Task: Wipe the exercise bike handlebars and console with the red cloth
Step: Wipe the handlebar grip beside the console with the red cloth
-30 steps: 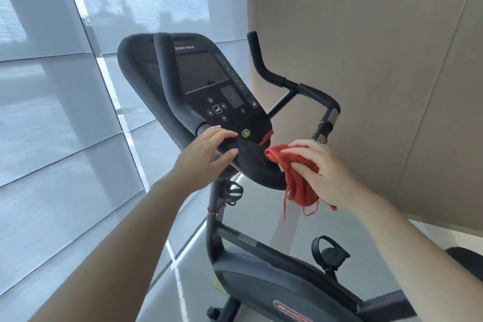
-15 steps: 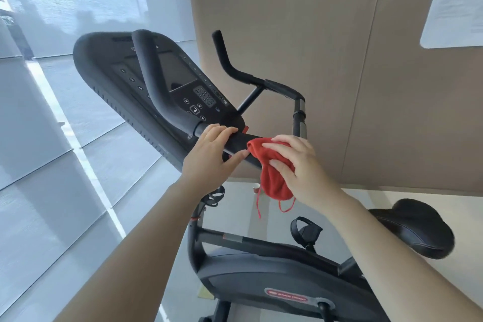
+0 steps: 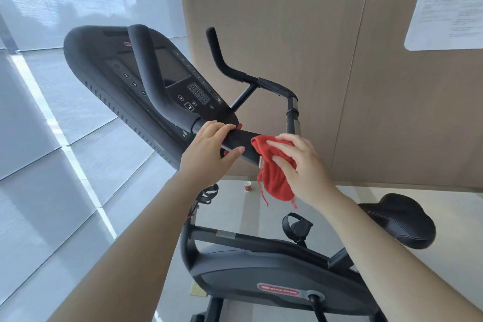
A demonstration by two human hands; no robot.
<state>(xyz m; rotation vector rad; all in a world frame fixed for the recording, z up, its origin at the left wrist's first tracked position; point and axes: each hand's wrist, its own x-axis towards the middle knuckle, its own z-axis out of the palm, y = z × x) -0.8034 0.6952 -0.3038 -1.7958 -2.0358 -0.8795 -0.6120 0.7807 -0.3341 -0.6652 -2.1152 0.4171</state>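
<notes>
A: Where is the red cloth [image 3: 271, 183]?

B: It's bunched on the padded handlebar [image 3: 240, 140] of the exercise bike [image 3: 274, 277], at the bar's near end, just below the console's lower corner. The right hand [image 3: 300, 165] has its fingers curled over the wad and presses it to the bar. A loose tail with frayed threads hangs beneath.

A: And the left hand [image 3: 209, 154]?

B: It's wrapped round the same bar just beside the cloth, fingers on top and thumb under. The hands are near each other but apart.

A: How should the cloth handle?

B: Light, soft and floppy, I'd judge. It should mould round the tube, so keep it gathered in the palm and cupped to the bar. The dangling threads could snag on a joint. The console [image 3: 170, 73] is a hard, smooth face with a dark screen and a keypad, steeply tilted. A flat pad of cloth and light pressure seem wiser there, or buttons may get pushed.

A: And the bike itself?

B: It looks heavy and rigid, so bracing on the bar seems sound.

A: The room?

B: A pale glossy floor [image 3: 248, 217], with a small paper cup [image 3: 247, 186] standing near the foot of the tan wall panel [image 3: 300, 34]. There's a frosted window [image 3: 65, 138] on the left and a sheet of paper [image 3: 449, 2] high on the wall. The black saddle [image 3: 402, 219] is at the right.
</notes>
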